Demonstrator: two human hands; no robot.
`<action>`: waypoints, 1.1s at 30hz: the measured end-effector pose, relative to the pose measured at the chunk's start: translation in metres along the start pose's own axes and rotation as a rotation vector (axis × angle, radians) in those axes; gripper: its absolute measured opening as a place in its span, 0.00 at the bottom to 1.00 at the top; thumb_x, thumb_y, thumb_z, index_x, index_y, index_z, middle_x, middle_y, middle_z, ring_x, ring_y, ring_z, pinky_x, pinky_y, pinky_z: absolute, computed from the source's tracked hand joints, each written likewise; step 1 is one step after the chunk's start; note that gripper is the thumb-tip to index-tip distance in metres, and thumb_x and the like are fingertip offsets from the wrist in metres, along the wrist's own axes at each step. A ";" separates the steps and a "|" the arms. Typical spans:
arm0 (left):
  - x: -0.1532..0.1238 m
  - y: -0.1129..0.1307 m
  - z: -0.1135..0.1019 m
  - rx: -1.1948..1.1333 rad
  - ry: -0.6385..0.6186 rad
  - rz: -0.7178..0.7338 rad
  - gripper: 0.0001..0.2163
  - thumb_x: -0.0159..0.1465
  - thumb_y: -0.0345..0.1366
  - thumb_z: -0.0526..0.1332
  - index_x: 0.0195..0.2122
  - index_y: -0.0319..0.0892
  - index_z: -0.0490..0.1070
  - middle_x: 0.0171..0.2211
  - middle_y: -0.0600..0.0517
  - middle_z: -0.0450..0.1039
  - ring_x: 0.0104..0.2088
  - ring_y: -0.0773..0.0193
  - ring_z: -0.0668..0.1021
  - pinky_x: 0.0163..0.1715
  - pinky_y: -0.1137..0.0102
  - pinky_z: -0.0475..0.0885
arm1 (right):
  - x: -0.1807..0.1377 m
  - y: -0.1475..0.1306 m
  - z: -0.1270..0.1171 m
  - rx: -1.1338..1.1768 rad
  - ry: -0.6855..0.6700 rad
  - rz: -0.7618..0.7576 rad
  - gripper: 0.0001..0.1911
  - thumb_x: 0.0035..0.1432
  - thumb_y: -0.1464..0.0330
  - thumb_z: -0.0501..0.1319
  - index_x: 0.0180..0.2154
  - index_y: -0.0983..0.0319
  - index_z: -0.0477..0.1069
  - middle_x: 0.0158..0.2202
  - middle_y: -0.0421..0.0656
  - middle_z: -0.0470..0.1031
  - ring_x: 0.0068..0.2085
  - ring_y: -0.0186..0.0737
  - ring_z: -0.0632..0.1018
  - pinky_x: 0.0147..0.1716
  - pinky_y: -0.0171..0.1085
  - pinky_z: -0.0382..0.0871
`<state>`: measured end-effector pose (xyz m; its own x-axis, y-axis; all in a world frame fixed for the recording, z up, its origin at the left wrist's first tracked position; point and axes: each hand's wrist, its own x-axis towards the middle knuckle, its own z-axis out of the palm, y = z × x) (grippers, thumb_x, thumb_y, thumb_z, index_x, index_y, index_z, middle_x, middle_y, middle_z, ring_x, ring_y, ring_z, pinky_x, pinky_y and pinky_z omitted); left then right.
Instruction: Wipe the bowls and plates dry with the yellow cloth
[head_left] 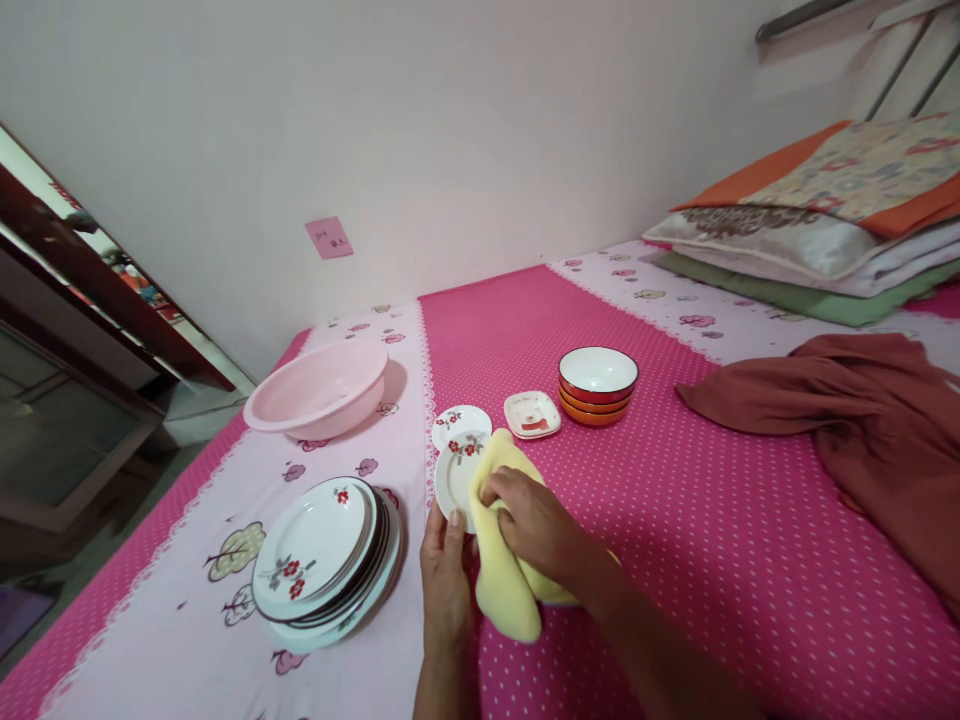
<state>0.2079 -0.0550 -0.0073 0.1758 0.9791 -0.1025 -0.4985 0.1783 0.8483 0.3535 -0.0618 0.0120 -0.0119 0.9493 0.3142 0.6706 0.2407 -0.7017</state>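
Observation:
My left hand (445, 560) grips the near rim of a small white plate (453, 480) with red flowers, thumb on top. In my right hand (529, 515) is a bunched yellow cloth (504, 590), pressed against the plate's right side and covering part of it. Just beyond lies another small flowered plate (450, 424), partly overlapped in view by the held one. A square white dish (531, 414) with a red picture sits past the cloth. To its right stands a stack of bowls (598, 385), white inside, red and orange outside.
A stack of plates (322, 550) is at the left, with a pink basin (319, 390) behind it. Brown-red fabric (847, 420) lies at the right, below piled pillows and folded bedding (817, 225). The patterned bedspread (495, 320) meets the wall at the back.

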 end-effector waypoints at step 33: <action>0.001 -0.004 0.002 0.046 0.081 -0.196 0.31 0.57 0.46 0.76 0.60 0.42 0.77 0.49 0.42 0.84 0.50 0.48 0.84 0.53 0.59 0.77 | 0.011 0.008 -0.017 0.024 0.270 -0.098 0.14 0.63 0.74 0.64 0.49 0.58 0.75 0.51 0.47 0.76 0.54 0.51 0.75 0.56 0.50 0.67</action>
<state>0.2113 -0.0551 -0.0097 0.1959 0.9312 -0.3075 -0.4219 0.3631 0.8307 0.3718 -0.0526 0.0209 0.1240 0.8339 0.5378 0.6580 0.3365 -0.6736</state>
